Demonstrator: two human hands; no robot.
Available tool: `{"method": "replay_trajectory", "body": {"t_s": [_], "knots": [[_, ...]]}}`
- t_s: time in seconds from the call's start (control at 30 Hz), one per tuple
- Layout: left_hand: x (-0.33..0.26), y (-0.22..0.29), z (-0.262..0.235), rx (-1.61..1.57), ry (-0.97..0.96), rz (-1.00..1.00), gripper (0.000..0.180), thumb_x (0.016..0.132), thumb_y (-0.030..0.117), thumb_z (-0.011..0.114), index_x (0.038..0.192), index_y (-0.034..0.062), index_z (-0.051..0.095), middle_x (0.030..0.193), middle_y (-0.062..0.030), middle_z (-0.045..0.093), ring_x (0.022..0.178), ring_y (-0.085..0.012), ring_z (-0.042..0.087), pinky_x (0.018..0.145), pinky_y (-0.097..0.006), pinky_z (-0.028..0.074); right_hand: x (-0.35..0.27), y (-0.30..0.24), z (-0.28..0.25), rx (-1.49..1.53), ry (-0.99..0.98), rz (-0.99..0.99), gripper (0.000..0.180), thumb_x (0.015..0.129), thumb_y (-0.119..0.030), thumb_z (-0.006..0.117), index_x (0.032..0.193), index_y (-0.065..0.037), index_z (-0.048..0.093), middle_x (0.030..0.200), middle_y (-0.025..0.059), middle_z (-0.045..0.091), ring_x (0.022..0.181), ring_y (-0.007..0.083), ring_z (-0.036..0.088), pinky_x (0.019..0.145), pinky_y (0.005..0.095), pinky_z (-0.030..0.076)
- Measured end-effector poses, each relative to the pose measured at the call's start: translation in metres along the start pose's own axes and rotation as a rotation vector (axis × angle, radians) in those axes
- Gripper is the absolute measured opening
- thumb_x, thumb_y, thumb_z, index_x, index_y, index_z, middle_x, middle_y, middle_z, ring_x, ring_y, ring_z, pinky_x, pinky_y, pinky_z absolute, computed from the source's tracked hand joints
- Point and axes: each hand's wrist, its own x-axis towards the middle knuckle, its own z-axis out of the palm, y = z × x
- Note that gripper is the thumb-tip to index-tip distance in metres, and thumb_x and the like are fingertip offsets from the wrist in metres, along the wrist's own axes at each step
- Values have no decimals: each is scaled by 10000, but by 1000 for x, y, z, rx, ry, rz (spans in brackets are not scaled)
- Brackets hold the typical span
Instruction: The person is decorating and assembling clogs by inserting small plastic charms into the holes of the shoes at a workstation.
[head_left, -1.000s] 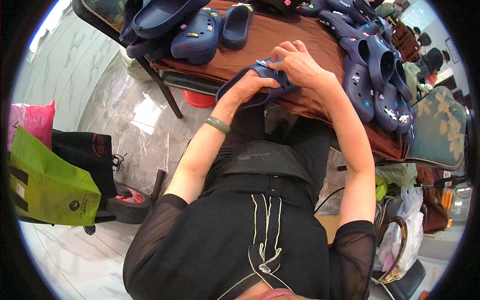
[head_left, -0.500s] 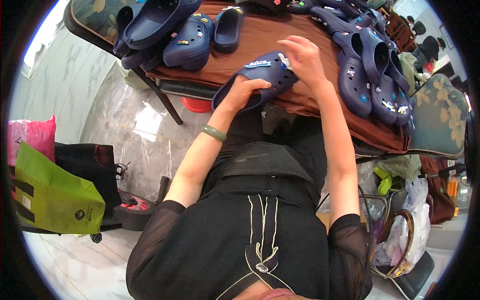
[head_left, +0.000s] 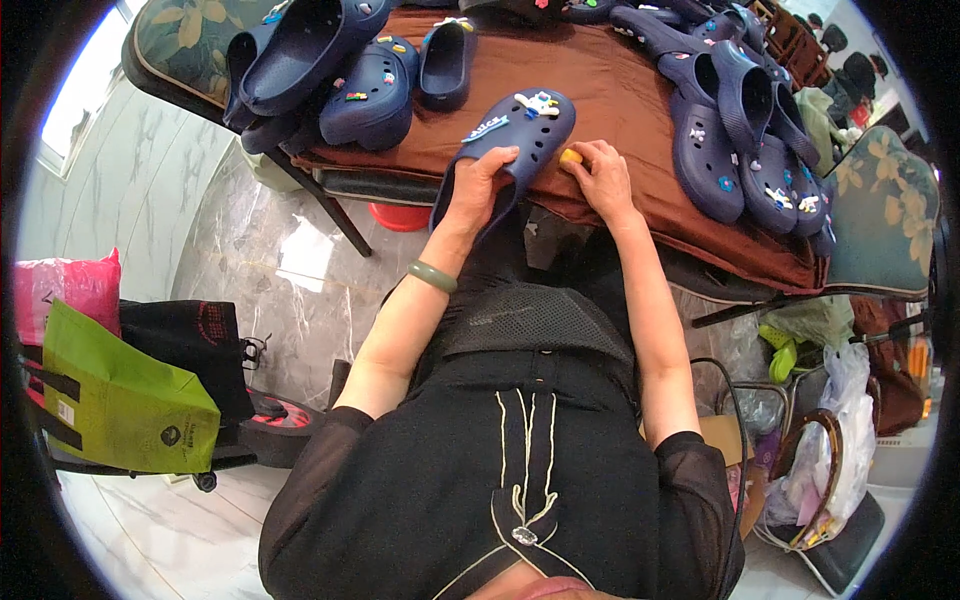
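- Our left hand (head_left: 475, 192) grips the clog (head_left: 530, 128), thumb on top, at the table's (head_left: 625, 105) near edge; a slack grip could drop it.
- Our right hand (head_left: 603, 182) pinches a yellow bit (head_left: 570, 157) beside the clog; being so small, it could slip and fall.
- A poorly seated charm could pop out if knocked.
- We count one gripped clog, two charms (head_left: 538, 103) on it, one yellow bit; other clogs (head_left: 707, 165) overlap too much to count.

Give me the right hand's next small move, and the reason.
Probably bring the small yellow piece to an open hole on the navy clog: the right hand pinches it beside the clog, whose holed upper faces up in the left hand.
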Motion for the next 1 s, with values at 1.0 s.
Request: {"method": "replay_trajectory", "body": {"t_s": [1.0], "knots": [[6, 0, -15, 58, -144, -47, 307, 774, 97, 648, 1062, 20, 571, 962, -34, 623, 834, -122, 608, 718, -265, 490, 35, -51, -25, 917, -330, 570, 238, 779, -178, 743, 872, -35, 577, 740, 19, 621, 615, 67, 563, 542, 182, 438]]}}
